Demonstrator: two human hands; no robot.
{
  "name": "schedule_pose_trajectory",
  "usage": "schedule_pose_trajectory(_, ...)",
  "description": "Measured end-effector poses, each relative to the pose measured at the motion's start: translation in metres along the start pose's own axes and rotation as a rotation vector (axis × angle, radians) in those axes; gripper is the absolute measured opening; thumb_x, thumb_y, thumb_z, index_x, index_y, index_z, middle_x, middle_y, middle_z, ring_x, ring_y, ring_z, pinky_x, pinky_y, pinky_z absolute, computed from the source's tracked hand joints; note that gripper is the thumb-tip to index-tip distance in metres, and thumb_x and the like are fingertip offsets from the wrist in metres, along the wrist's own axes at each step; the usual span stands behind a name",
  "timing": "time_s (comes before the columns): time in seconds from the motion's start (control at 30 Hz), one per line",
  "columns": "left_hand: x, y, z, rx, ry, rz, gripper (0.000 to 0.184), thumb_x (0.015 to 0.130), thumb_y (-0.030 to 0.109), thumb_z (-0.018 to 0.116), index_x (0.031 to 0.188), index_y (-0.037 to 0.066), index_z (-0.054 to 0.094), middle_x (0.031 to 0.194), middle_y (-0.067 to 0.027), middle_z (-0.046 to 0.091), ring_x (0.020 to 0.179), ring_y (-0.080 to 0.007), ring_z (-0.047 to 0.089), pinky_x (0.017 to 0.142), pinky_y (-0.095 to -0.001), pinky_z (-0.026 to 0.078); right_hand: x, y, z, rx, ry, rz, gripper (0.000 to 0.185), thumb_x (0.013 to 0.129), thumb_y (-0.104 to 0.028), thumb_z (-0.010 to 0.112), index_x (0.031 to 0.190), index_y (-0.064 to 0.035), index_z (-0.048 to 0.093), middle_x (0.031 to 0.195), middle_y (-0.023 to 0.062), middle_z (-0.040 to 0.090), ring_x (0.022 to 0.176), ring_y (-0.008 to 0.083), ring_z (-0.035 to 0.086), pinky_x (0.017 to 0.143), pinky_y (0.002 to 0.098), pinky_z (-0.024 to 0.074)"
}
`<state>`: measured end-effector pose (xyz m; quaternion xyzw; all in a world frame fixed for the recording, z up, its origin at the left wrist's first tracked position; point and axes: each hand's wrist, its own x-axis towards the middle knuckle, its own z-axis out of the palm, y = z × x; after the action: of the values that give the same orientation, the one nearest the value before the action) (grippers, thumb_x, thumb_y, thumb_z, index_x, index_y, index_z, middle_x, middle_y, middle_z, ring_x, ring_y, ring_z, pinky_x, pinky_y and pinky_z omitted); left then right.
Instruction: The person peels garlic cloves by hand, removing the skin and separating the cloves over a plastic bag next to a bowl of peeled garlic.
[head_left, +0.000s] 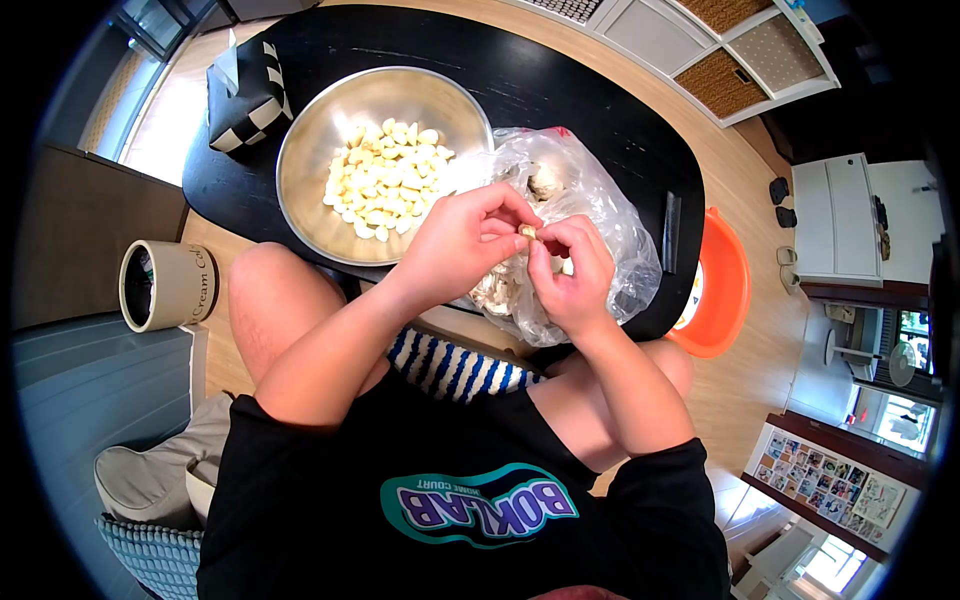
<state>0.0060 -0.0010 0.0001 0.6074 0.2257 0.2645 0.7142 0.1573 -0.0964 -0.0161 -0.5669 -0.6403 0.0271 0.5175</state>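
Between both hands [452, 240] [575, 278], pinched by each, sits a garlic clove [527, 231]

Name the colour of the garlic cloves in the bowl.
The garlic cloves are pale creamy yellow, seen in the head view.

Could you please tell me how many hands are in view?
2: the left hand and the right hand, together over the plastic bag, pinching a small garlic clove; no others show.

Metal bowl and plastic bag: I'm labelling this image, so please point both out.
Metal bowl [308, 160], head view: bare inner wall, left side.
Plastic bag [624, 232], head view: crumpled right side.
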Motion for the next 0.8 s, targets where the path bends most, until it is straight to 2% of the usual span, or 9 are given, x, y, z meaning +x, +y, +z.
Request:
schedule_pose_trajectory(0.1, 0.000, 0.003, -0.002, 0.100, -0.032, -0.036, 0.019, 0.090, -0.010, 0.062, 0.109, -0.005, 0.063, 0.102, -0.0094, 0.071, 0.092, -0.0099, 0.069, 0.083, -0.0240, 0.056, 0.000, -0.001, 0.000, -0.001, 0.010, 0.029, 0.020, 0.074, 0.007, 0.071, 0.091, -0.0016, 0.062, 0.076, 0.0094, 0.059, 0.067, 0.0229, 0.059, 0.059, 0.0315, 0.0479)
schedule_pose_trajectory(0.17, -0.001, 0.006, -0.001, 0.145, -0.022, 0.006, 0.018, 0.090, -0.009, 0.063, 0.108, -0.005, 0.064, 0.101, -0.0097, 0.072, 0.090, -0.0103, 0.070, 0.083, -0.0242, 0.056, 0.001, -0.002, -0.003, 0.037, -0.045, 0.154, 0.019, 0.075, 0.005, 0.071, 0.091, -0.0012, 0.062, 0.077, 0.0108, 0.060, 0.067, 0.0241, 0.059, 0.060, 0.0318, 0.0485)
schedule_pose_trajectory(0.27, -0.002, 0.006, 0.001, 0.206, -0.005, 0.062, 0.018, 0.089, -0.009, 0.064, 0.107, -0.005, 0.066, 0.098, -0.0101, 0.074, 0.088, -0.0108, 0.070, 0.081, -0.0246, 0.057, 0.003, -0.003, -0.004, 0.036, -0.075, 0.177, 0.016, 0.076, 0.004, 0.071, 0.089, -0.0008, 0.062, 0.077, 0.0114, 0.061, 0.067, 0.0248, 0.060, 0.060, 0.0322, 0.0488)
schedule_pose_trajectory(0.43, -0.003, 0.011, 0.003, 0.295, 0.021, 0.078, 0.017, 0.087, -0.006, 0.068, 0.104, -0.002, 0.068, 0.094, -0.0107, 0.074, 0.085, -0.0119, 0.072, 0.077, -0.0254, 0.057, 0.002, 0.000, -0.001, -0.055, -0.038, 0.058, 0.015, 0.073, 0.004, 0.071, 0.084, -0.0011, 0.062, 0.075, 0.0111, 0.061, 0.065, 0.0263, 0.061, 0.060, 0.0340, 0.0493)
schedule_pose_trajectory(0.5, -0.004, 0.012, 0.002, 0.496, 0.038, 0.145, 0.018, 0.085, -0.004, 0.070, 0.102, 0.000, 0.070, 0.093, -0.0120, 0.074, 0.082, -0.0164, 0.073, 0.075, -0.0278, 0.057, 0.001, 0.001, 0.000, -0.079, -0.014, 0.036, 0.016, 0.071, 0.005, 0.071, 0.083, -0.0018, 0.062, 0.074, 0.0112, 0.062, 0.065, 0.0280, 0.062, 0.060, 0.0353, 0.0496)
schedule_pose_trajectory(0.53, -0.003, 0.011, 0.003, 0.495, 0.037, 0.145, 0.018, 0.085, -0.004, 0.070, 0.102, 0.000, 0.070, 0.093, -0.0120, 0.074, 0.082, -0.0164, 0.073, 0.075, -0.0278, 0.057, 0.000, 0.001, -0.001, -0.080, -0.013, 0.036, 0.016, 0.071, 0.005, 0.071, 0.083, -0.0018, 0.062, 0.074, 0.0112, 0.062, 0.065, 0.0280, 0.062, 0.060, 0.0353, 0.0496)
schedule_pose_trajectory(0.6, -0.004, 0.008, 0.002, 0.594, 0.057, 0.219, 0.019, 0.083, -0.002, 0.071, 0.101, 0.002, 0.070, 0.094, -0.0128, 0.073, 0.083, -0.0231, 0.073, 0.075, -0.0310, 0.058, 0.001, 0.001, -0.002, -0.115, -0.045, 0.029, 0.013, 0.075, 0.006, 0.070, 0.084, -0.0008, 0.062, 0.075, 0.0108, 0.062, 0.065, 0.0237, 0.061, 0.061, 0.0324, 0.0497)
schedule_pose_trajectory(0.8, -0.005, 0.003, 0.002, 0.814, 0.104, 0.405, 0.019, 0.080, -0.002, 0.071, 0.098, 0.004, 0.072, 0.096, -0.0127, 0.073, 0.089, -0.0294, 0.071, 0.077, -0.0356, 0.058, 0.003, 0.003, -0.002, -0.210, -0.080, -0.027, 0.015, 0.072, 0.006, 0.070, 0.082, -0.0017, 0.062, 0.073, 0.0105, 0.063, 0.066, 0.0267, 0.063, 0.063, 0.0342, 0.0503)
